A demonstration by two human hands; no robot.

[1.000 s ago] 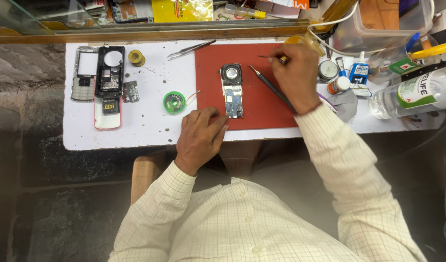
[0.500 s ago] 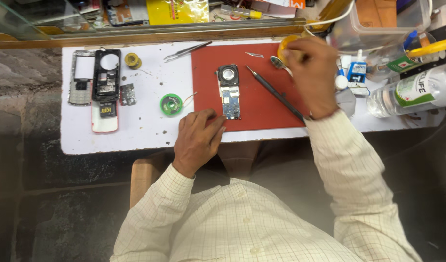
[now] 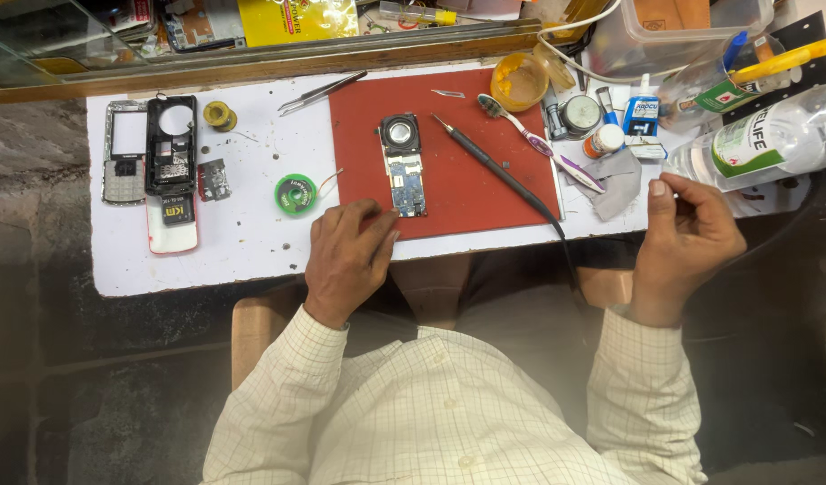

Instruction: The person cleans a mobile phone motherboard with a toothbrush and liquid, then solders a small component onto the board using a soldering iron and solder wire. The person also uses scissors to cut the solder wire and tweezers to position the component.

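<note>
Circuit board (image 3: 405, 175) of the phone lies on the red mat (image 3: 485, 193), near the front edge of the bench (image 3: 242, 242), with its round speaker end pointing to the back edge. My left hand (image 3: 348, 260) rests at the front edge of the mat; the fingers are curled loosely and the fingertips (image 3: 386, 235) are just beside the near end of the board, maybe touching it, but they do not grip anything. My right hand (image 3: 687, 241) hangs off the right front corner of the bench, half closed, and I cannot tell if something small is inside it. I think the board is light, thin, stiff and fragile, so I should take it by the long edges, not by the parts. The soldering iron (image 3: 498, 171) lies free on the mat, right of the board.
</note>
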